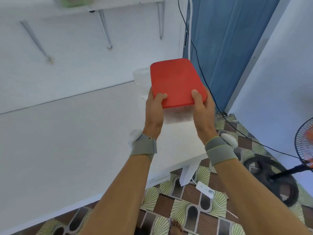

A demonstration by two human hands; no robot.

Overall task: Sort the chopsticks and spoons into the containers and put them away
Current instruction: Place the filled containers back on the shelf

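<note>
Container [177, 82] with a red lid, held in the air above the far right corner of the white table [67, 141], near the blue door [228, 39]. Below the lid, a cloudy see-through box, partly hidden. Probably stiff plastic and rather light, even with chopsticks or spoons inside; contents not visible. Smooth lid, perhaps a little slippery, so best taken at the two near corners, thumbs on top and fingers underneath. Gripped exactly so: left hand [155, 110] on the near left corner, right hand [200, 107] on the near right corner, both thumbs pressed flat on the lid, other fingers curled under the edge and out of sight. Both forearms stretched forward and a little upward, grey straps on the wrists. Above the table, wall shelf brackets [105, 29]; to the right of the table, a patterned floor, a white power strip [205, 189] and a fan [304, 141].
</note>
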